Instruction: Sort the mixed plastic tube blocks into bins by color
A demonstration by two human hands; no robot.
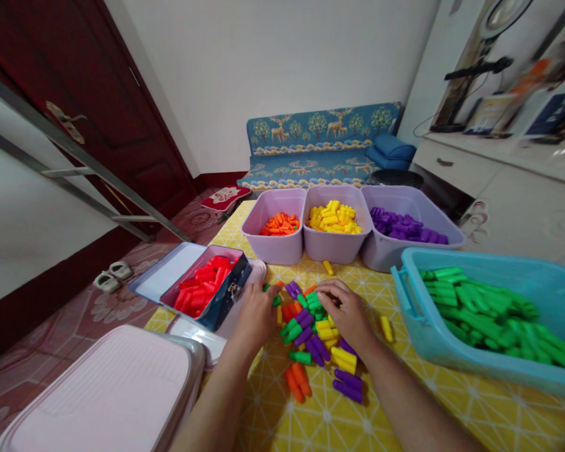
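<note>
A mixed pile of finger-shaped plastic pieces (304, 336) in purple, green, yellow and orange lies on the yellow tablecloth, several of them side by side in small clusters. At its left edge is my left hand (258, 314), fingers curled down beside green and orange pieces; its fingertips are partly hidden. My right hand (346, 311) reaches over the pile from the right, thumb and fingers bent around green pieces (314, 304). Nearer to me lie an orange cluster (297, 382) and a purple cluster (347, 385). A single yellow piece (386, 329) rests right of my right hand.
Lilac bins hold orange (273, 250), yellow (332, 246) and purple pieces (381, 252) at the back. A turquoise tub (419, 333) with green pieces stands right. Left are an open tin (226, 307) with red pieces and a pale lidded box (108, 383).
</note>
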